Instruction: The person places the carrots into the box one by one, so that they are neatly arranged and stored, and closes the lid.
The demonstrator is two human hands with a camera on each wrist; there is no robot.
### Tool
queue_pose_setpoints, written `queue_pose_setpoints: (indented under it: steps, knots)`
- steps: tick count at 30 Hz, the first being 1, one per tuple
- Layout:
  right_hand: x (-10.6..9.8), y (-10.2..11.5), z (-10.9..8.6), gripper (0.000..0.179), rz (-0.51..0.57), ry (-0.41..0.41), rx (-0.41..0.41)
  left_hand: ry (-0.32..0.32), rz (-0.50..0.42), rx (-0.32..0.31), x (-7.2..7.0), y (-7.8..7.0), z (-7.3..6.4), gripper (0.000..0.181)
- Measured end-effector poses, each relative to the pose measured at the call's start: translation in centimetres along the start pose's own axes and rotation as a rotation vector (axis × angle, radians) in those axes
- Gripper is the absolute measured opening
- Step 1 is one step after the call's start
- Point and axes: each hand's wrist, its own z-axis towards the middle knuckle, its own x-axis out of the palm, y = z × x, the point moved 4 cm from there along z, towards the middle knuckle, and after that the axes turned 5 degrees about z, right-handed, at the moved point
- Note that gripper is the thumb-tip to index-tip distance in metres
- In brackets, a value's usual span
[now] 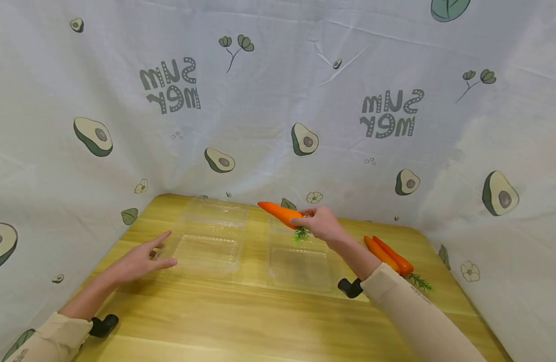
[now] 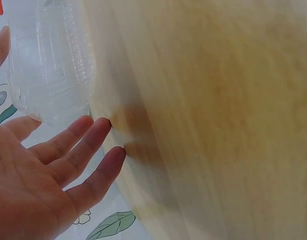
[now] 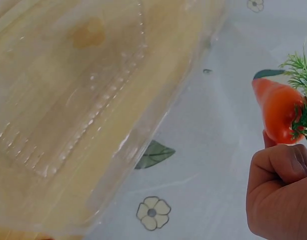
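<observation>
An orange carrot (image 1: pixel 278 212) with a green leafy top is pinched by my right hand (image 1: pixel 322 223), lifted above the right clear plastic container (image 1: pixel 300 266). Its tip points left toward the other container. In the right wrist view the thick end of the carrot (image 3: pixel 281 110) and its greens show above the curled fingers. My left hand (image 1: pixel 139 259) is spread beside the left clear plastic container (image 1: pixel 210 251), holding nothing. In the left wrist view, the fingers of the left hand (image 2: pixel 68 170) are extended near that container (image 2: pixel 51 60); whether they touch it I cannot tell.
Two more carrots (image 1: pixel 388 254) with green tops lie side by side on the right of the wooden table (image 1: pixel 241 322), beside my right forearm. Both clear containers have raised lids at the back. A white cloth (image 1: pixel 268 100) printed with avocados surrounds the table on the back and sides.
</observation>
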Motion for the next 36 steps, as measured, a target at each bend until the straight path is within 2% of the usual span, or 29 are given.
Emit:
queue_pose_setpoints:
  steps: [14, 19, 26, 32, 36]
  knots:
    - [5.9, 1.5, 2.4, 0.055, 0.031, 0.134, -0.028, -0.002, 0.014, -0.012, 0.3, 0.3, -0.7, 0.091]
    - [7.7, 2.5, 3.1, 0.051, -0.005, 0.160, -0.045, 0.001, 0.016, -0.010, 0.3, 0.4, -0.7, 0.091]
    - [10.0, 3.6, 4.0, 0.049, -0.036, 0.255, -0.072, -0.004, 0.026, -0.011, 0.1, 0.4, -0.3, 0.091]
    - [11.7, 4.1, 5.0, 0.049, -0.055, 0.304, -0.111, -0.003, 0.028, -0.019, 0.0, 0.3, 0.0, 0.091]
    - [12.7, 4.4, 5.5, 0.049, -0.116, 0.330, -0.143, -0.007, 0.030, -0.015, 0.0, 0.3, 0.1, 0.090]
